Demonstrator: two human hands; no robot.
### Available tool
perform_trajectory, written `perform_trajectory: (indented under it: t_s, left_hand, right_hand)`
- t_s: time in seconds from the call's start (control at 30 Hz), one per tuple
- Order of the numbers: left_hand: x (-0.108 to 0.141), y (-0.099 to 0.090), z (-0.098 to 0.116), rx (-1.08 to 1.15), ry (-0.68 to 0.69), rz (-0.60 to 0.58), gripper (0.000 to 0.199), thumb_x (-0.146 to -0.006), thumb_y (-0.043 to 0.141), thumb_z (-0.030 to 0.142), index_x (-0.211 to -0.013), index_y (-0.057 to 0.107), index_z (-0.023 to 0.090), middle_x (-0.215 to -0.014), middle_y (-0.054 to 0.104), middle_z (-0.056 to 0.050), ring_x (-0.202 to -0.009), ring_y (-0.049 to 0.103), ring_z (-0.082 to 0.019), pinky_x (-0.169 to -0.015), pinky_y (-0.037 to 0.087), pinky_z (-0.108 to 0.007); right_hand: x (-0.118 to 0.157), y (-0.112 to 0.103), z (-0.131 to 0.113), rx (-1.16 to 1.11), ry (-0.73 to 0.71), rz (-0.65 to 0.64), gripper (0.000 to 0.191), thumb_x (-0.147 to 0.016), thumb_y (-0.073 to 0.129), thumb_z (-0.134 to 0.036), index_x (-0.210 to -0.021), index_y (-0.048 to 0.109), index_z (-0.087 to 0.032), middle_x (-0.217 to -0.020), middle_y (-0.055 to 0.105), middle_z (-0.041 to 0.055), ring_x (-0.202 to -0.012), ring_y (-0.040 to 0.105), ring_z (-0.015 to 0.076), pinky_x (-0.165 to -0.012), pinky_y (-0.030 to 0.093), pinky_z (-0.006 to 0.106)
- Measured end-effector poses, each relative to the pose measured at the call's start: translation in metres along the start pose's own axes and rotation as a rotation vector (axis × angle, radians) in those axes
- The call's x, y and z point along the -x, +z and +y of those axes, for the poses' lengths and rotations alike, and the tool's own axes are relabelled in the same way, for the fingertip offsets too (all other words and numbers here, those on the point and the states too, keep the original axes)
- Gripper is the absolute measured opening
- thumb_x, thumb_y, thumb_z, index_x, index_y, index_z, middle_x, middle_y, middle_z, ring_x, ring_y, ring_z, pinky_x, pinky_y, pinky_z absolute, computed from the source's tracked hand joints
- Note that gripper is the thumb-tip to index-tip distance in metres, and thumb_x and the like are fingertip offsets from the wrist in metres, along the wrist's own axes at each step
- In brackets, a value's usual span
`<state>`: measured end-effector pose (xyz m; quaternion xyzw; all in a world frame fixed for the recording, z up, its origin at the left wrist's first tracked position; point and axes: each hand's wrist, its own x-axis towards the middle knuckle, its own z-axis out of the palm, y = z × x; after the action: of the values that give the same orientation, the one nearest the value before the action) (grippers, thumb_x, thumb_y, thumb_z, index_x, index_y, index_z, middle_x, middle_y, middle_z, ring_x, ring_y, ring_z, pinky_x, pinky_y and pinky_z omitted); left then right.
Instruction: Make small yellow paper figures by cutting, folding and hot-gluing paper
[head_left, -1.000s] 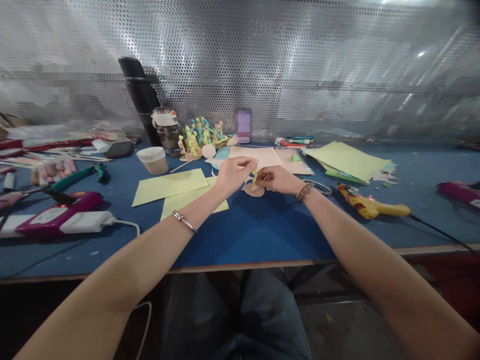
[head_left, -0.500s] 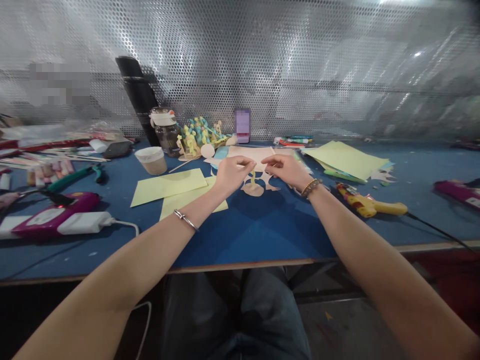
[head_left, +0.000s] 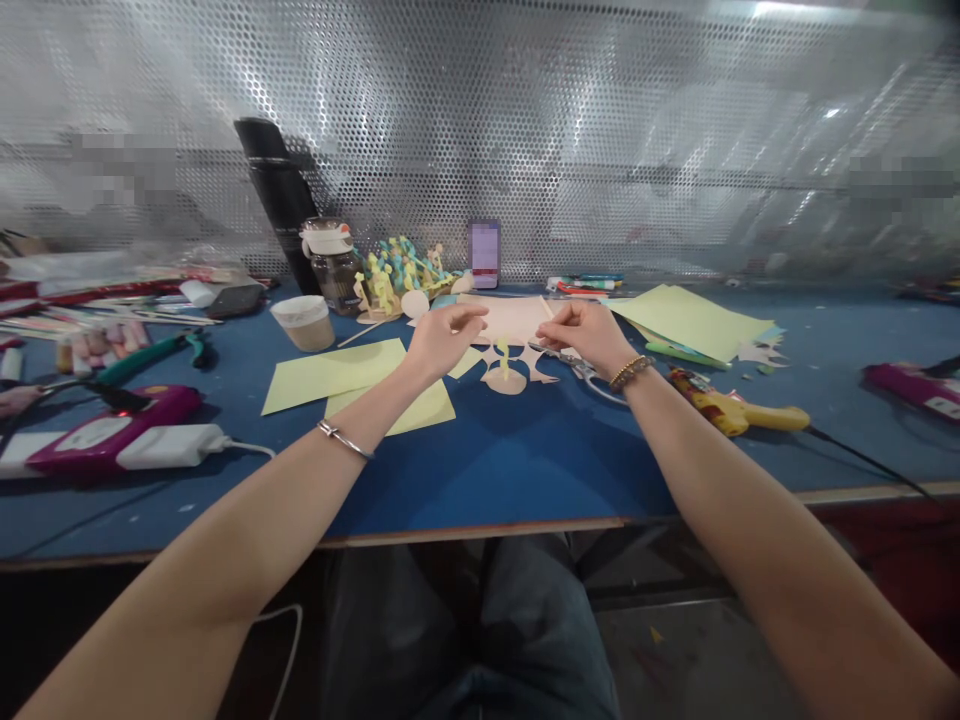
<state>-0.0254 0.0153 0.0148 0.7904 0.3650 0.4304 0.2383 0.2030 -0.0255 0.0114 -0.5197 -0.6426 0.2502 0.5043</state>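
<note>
A small yellow paper stalk [head_left: 503, 353] stands upright on a pale round paper base [head_left: 507, 380] on the blue table, below and between my two hands. To its left, my left hand [head_left: 447, 338] is raised with thumb and fingertips slightly apart, holding nothing. My right hand [head_left: 588, 334] is above scissors [head_left: 583, 368], its thumb and fingers pinched together. What the pinch holds, if anything, is too small to make out. Behind the stalk lies a pale pink paper sheet [head_left: 510, 318], with cut-out scraps of similar paper around the base.
Yellow sheets [head_left: 330, 375] lie left, more yellow paper [head_left: 694, 318] right. A yellow glue gun [head_left: 742, 412] with a cord lies near my right forearm. A paper cup [head_left: 302, 324], bottle [head_left: 331, 265], several finished paper pieces [head_left: 401, 275] and a phone [head_left: 484, 255] stand behind. A purple power strip [head_left: 112, 430] sits left.
My left hand has moved left, away from the yellow stalk, and its fingertips have parted. My right hand has shifted slightly right. The stalk now stands free on its base.
</note>
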Motion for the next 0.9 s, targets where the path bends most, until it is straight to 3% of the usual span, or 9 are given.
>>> perform_trajectory:
  t_s: [0.13,0.23,0.37,0.57,0.9]
  left_hand:
    - [0.004,-0.003,-0.003,-0.09,-0.027,-0.243,0.024,-0.073,0.058,0.029,-0.092,0.071,0.021,-0.094,0.072,-0.005,-0.086,0.066,-0.019,-0.08,0.049,-0.031]
    - [0.008,0.003,0.0,-0.191,0.028,-0.326,0.018,-0.071,0.059,0.027,-0.081,0.073,0.024,-0.086,0.073,-0.003,-0.079,0.065,-0.019,-0.073,0.048,-0.031]
    - [0.011,0.01,0.002,-0.255,0.118,-0.369,0.015,-0.068,0.061,0.03,-0.074,0.074,0.026,-0.082,0.072,-0.001,-0.074,0.062,-0.019,-0.067,0.044,-0.031]
    - [0.011,0.014,0.001,-0.289,0.135,-0.409,0.017,-0.069,0.058,0.03,-0.074,0.074,0.026,-0.087,0.072,0.0,-0.08,0.062,-0.019,-0.071,0.043,-0.03]
    - [0.014,0.019,0.003,-0.226,0.066,-0.396,0.018,-0.068,0.059,0.034,-0.073,0.073,0.024,-0.078,0.071,-0.002,-0.071,0.061,-0.016,-0.069,0.043,-0.028]
  right_hand:
    - [0.002,0.0,-0.005,-0.016,-0.004,-0.035,0.024,-0.073,0.068,-0.026,-0.074,0.046,-0.018,-0.065,0.063,0.0025,-0.056,0.06,0.0113,-0.055,0.051,0.027]
    - [0.003,0.005,-0.006,0.06,-0.01,-0.076,0.014,-0.077,0.062,-0.023,-0.08,0.049,-0.018,-0.057,0.055,-0.0024,-0.049,0.054,0.009,-0.05,0.046,0.024]
    - [0.004,0.013,0.002,0.156,-0.038,-0.225,0.018,-0.077,0.062,-0.026,-0.092,0.058,-0.016,-0.06,0.058,-0.0007,-0.053,0.056,0.0106,-0.051,0.046,0.024]
    - [0.006,0.019,0.007,0.201,0.008,-0.432,0.014,-0.072,0.065,-0.023,-0.083,0.066,-0.014,-0.073,0.066,0.0044,-0.063,0.059,0.0119,-0.056,0.048,0.024]
    - [0.005,0.02,0.003,0.377,-0.12,-0.493,0.013,-0.07,0.067,-0.022,-0.079,0.073,-0.015,-0.075,0.069,0.0038,-0.067,0.059,0.0128,-0.065,0.045,0.024]
